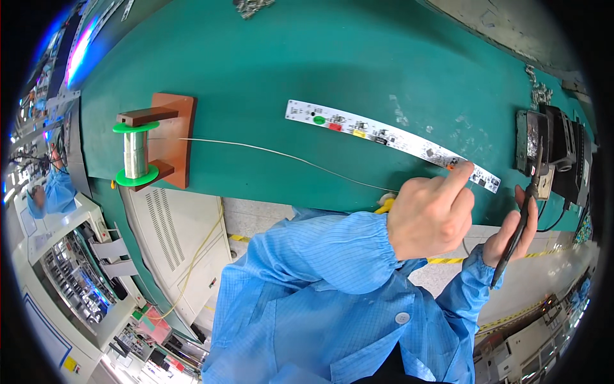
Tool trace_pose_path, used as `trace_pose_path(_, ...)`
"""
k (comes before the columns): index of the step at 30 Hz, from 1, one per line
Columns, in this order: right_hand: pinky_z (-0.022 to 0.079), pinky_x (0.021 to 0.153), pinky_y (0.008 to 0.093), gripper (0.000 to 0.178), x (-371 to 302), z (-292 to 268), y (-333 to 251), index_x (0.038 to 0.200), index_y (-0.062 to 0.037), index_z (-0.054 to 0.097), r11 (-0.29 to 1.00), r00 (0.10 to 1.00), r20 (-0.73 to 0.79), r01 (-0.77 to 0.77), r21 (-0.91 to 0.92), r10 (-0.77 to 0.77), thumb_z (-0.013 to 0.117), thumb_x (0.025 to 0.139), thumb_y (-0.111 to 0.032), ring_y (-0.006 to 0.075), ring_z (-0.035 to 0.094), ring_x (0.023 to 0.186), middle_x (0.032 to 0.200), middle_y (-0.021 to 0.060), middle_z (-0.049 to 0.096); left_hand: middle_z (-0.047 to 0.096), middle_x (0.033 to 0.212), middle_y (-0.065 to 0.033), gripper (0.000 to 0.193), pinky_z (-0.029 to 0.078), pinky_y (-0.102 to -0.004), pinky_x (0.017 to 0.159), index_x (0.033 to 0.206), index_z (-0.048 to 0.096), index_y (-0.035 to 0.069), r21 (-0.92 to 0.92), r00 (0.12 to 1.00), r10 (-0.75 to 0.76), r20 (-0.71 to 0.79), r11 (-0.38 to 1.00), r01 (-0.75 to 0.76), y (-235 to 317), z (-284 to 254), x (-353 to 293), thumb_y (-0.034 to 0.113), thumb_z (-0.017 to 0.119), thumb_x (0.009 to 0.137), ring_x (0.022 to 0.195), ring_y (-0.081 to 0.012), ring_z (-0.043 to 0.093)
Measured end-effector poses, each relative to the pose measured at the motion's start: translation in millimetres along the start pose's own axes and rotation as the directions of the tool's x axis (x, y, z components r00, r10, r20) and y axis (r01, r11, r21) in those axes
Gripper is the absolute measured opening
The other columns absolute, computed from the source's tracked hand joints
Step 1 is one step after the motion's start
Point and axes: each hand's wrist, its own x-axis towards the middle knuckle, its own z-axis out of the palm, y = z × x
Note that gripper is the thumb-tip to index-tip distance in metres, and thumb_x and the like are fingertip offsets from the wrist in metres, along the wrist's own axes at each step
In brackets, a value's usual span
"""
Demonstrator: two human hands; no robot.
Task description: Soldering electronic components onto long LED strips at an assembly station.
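Note:
A long white curved circuit board (409, 144) with small coloured parts lies on the green mat. Over its right end my left hand (430, 217) is closed, its index fingertip at the board. Thin solder wire (288, 155) runs from a green-rimmed spool (135, 155) on a brown stand (181, 139) into the left hand's grip; the pinch is partly hidden by the fingers. My right hand (501, 242) is closed round a dark soldering iron (515, 238), tilted with its upper end beside the metal box of the soldering stand (531, 142).
Behind the stand sits a black unit (563, 150) with a cable. Metal pieces lie in a pile (252, 6) at the far edge and another (539, 89) at the right. Something yellow (385, 205) is by my left wrist. White cabinets (173, 230) stand below the mat.

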Motion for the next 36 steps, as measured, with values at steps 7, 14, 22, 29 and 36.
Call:
trace_pose_path(7,0.040,0.103,0.0434,0.049,5,21,-2,0.133,0.0040,0.043,0.994,0.988,0.153,0.001,0.111,-0.018,0.056,0.086,0.010,0.0330,0.055,0.119,0.124,0.0288,0.056,0.061,0.108,-0.0227,0.020,0.053,-0.0354,0.064,0.083,0.061,-0.002,-0.075,0.996,0.007,-0.085,0.997,-0.013,8,-31,0,0.007,0.068,0.067,0.079,-0.0302,0.064)
trace_pose_path(14,0.049,0.091,0.0340,0.048,16,17,-15,0.125,0.0011,0.052,0.999,0.981,0.192,0.033,-0.042,-0.024,0.066,0.080,0.011,0.0215,0.062,0.104,0.116,0.0226,0.063,0.058,0.117,-0.0177,0.036,0.049,-0.0376,0.084,0.108,0.064,0.000,0.499,0.985,-0.161,0.058,0.859,0.111,-55,-152,14,-0.001,0.067,0.072,0.103,-0.0337,0.057)
trace_pose_path(22,0.053,0.072,0.0369,0.050,31,28,-17,0.110,-0.0015,0.059,0.913,0.914,0.012,0.407,-0.028,-0.407,0.065,0.065,0.019,0.0292,0.065,0.079,0.087,0.0147,0.067,0.063,0.108,-0.0152,0.024,0.050,-0.0333,0.083,0.100,0.066,-0.003,0.452,0.979,-0.126,0.159,0.891,0.041,-82,-176,-4,-0.007,0.067,0.077,0.097,-0.0275,0.062)
trace_pose_path(29,0.051,0.075,0.0370,0.073,14,19,-14,0.131,-0.0104,0.040,0.934,0.934,0.009,0.356,-0.021,-0.356,0.065,0.070,0.021,0.0285,0.064,0.084,0.097,0.0205,0.064,0.063,0.112,-0.0173,0.028,0.047,-0.0308,0.090,0.107,0.063,-0.007,0.006,0.909,-0.413,0.044,0.910,0.414,-80,-186,-18,-0.007,0.066,0.079,0.101,-0.0219,0.062)
trace_pose_path(36,0.051,0.081,0.0405,0.074,9,16,-12,0.132,-0.0106,0.040,0.947,0.947,-0.025,0.320,0.000,-0.320,0.065,0.070,0.021,0.0292,0.064,0.089,0.100,0.0223,0.063,0.061,0.114,-0.0181,0.036,0.042,-0.0197,0.073,0.110,0.065,-0.005,-0.308,0.909,-0.406,0.093,0.857,0.414,-95,-199,-22,-0.005,0.071,0.075,0.080,-0.0095,0.052)
